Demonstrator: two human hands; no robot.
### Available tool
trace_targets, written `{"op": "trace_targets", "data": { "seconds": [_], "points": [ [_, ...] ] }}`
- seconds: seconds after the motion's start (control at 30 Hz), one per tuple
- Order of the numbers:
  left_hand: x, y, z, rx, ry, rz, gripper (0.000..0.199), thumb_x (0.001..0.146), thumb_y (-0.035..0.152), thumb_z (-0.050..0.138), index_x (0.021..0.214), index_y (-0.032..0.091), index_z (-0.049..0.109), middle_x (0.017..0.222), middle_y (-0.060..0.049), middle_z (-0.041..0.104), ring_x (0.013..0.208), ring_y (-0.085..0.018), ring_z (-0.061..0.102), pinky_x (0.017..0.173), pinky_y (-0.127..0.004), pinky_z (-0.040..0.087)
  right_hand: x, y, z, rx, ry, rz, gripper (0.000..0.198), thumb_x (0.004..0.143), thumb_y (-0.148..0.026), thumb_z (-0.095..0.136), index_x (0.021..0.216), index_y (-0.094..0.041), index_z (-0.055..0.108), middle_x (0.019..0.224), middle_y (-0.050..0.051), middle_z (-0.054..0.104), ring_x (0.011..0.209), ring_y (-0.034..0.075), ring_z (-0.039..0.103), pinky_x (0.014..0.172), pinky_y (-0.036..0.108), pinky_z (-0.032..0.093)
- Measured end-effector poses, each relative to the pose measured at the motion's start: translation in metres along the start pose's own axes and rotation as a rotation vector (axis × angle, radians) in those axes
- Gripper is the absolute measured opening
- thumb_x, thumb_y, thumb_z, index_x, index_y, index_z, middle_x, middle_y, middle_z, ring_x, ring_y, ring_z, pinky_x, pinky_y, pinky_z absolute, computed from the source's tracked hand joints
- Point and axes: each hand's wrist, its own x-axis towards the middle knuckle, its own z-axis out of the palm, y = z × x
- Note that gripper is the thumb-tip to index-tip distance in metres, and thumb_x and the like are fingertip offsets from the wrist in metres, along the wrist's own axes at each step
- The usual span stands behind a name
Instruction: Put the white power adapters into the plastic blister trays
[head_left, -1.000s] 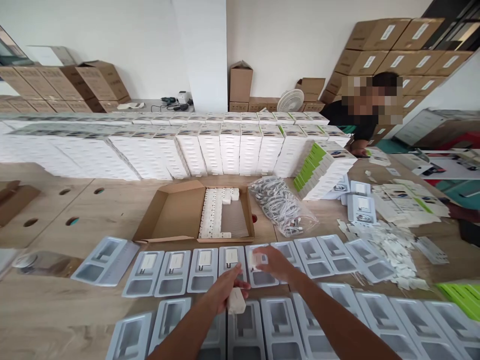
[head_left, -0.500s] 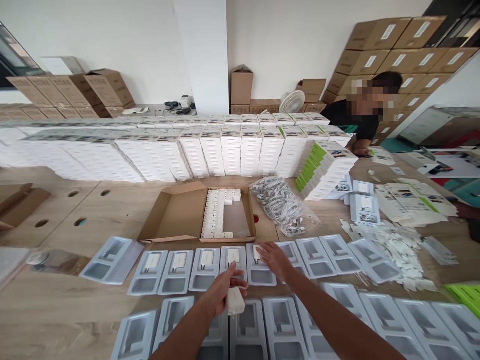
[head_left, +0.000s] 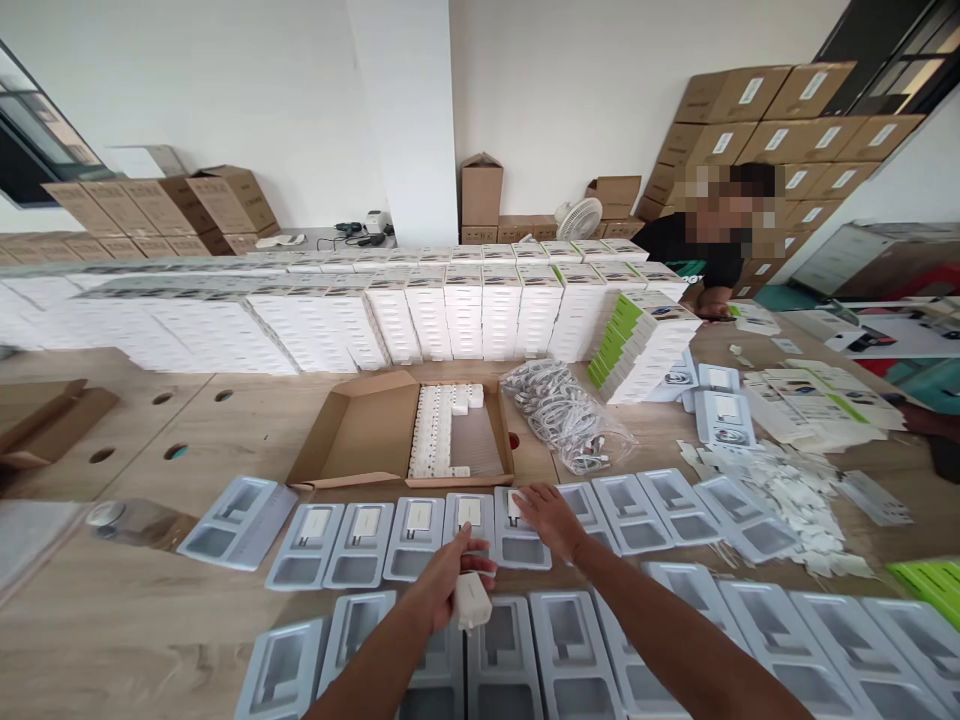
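Hands work over two rows of grey trays on a wooden table. Left hand is closed around a white charger, held just above the near row. Right hand lies flat with fingers spread, pressing on a tray in the far row, where another charger sits under the fingertips. Behind the trays stands an open carton, and beside it a bag of cables

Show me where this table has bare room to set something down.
Bare wood lies left of the open cardboard box, around the table's holes, and along the near-left edge beside the plastic trays. The right side is crowded with trays, the cable bag and loose white pieces.
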Motion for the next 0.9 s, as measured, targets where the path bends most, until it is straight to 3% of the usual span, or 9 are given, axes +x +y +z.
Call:
{"op": "trace_targets", "data": {
  "seconds": [0.2, 0.3, 0.43, 0.53, 0.67, 0.77, 0.9],
  "points": [
    [-0.006, -0.007, -0.005, -0.007, 0.003, 0.020, 0.062, 0.077, 0.071, 0.053, 0.102, 0.015, 0.060, 0.085, -0.010, 0.069, 0.064, -0.020, 0.065, 0.056, -0.032, 0.052, 0.000, -0.008, 0.000, -0.051, 0.016, -0.017, 0.037, 0.089, -0.012, 0.052, 0.124, -0.021, 0.060, 0.127, 0.012, 0.060, 0.122, 0.029, 0.047, 0.113, 0.052, 0.020],
    [-0.006, -0.008, -0.008, -0.016, 0.017, 0.034, 0.064, 0.077, 0.072, 0.052, 0.103, 0.014, 0.060, 0.085, -0.010, 0.069, 0.064, -0.020, 0.066, 0.056, -0.032, 0.052, 0.005, -0.023, -0.011, -0.037, 0.020, 0.014, 0.036, 0.088, -0.011, 0.051, 0.120, -0.021, 0.062, 0.128, 0.012, 0.059, 0.124, 0.030, 0.045, 0.112, 0.055, 0.019],
    [-0.004, -0.008, -0.010, -0.014, 0.046, 0.080, 0.066, 0.076, 0.074, 0.052, 0.104, 0.015, 0.059, 0.088, -0.010, 0.068, 0.066, -0.021, 0.067, 0.054, -0.030, 0.051, 0.006, -0.071, -0.045, 0.252, -0.015, 0.117, 0.027, 0.087, -0.019, 0.053, 0.112, -0.023, 0.063, 0.124, 0.010, 0.060, 0.116, 0.028, 0.052, 0.102, 0.047, 0.036],
    [-0.003, -0.010, -0.003, -0.029, 0.066, 0.106, 0.066, 0.073, 0.075, 0.053, 0.105, 0.017, 0.057, 0.080, -0.004, 0.065, 0.060, -0.020, 0.064, 0.051, -0.030, 0.049, -0.006, -0.118, -0.073, 0.599, -0.197, -0.013, 0.022, 0.080, -0.030, 0.063, 0.102, -0.026, 0.064, 0.122, 0.004, 0.060, 0.113, 0.024, 0.054, 0.093, 0.035, 0.045],
    [-0.001, -0.013, 0.017, -0.013, 0.003, 0.070, 0.070, 0.071, 0.077, 0.054, 0.110, 0.019, 0.054, 0.071, 0.000, 0.060, 0.058, -0.020, 0.061, 0.054, -0.034, 0.051, -0.023, -0.148, -0.090, 0.573, -0.301, -0.037, 0.022, 0.065, -0.019, 0.068, 0.086, -0.025, 0.065, 0.096, 0.002, 0.066, 0.101, 0.023, 0.058, 0.090, 0.035, 0.044],
    [0.000, -0.011, 0.025, 0.028, -0.017, 0.061, 0.071, 0.072, 0.076, 0.053, 0.113, 0.018, 0.055, 0.089, -0.008, 0.065, 0.075, -0.023, 0.065, 0.061, -0.034, 0.052, -0.032, -0.117, -0.094, 0.528, -0.270, 0.044, 0.025, 0.065, -0.021, 0.069, 0.089, -0.026, 0.066, 0.098, 0.001, 0.068, 0.101, 0.024, 0.059, 0.094, 0.038, 0.040],
    [-0.005, 0.001, 0.000, 0.235, 0.057, 0.214, 0.060, 0.078, 0.068, 0.054, 0.113, 0.020, 0.059, 0.125, -0.012, 0.059, 0.112, -0.026, 0.057, 0.082, -0.034, 0.050, -0.040, -0.019, -0.100, 0.293, -0.109, 0.259, 0.031, 0.072, -0.021, 0.062, 0.102, -0.026, 0.066, 0.113, 0.004, 0.068, 0.108, 0.027, 0.058, 0.100, 0.045, 0.035]
  ]
}}
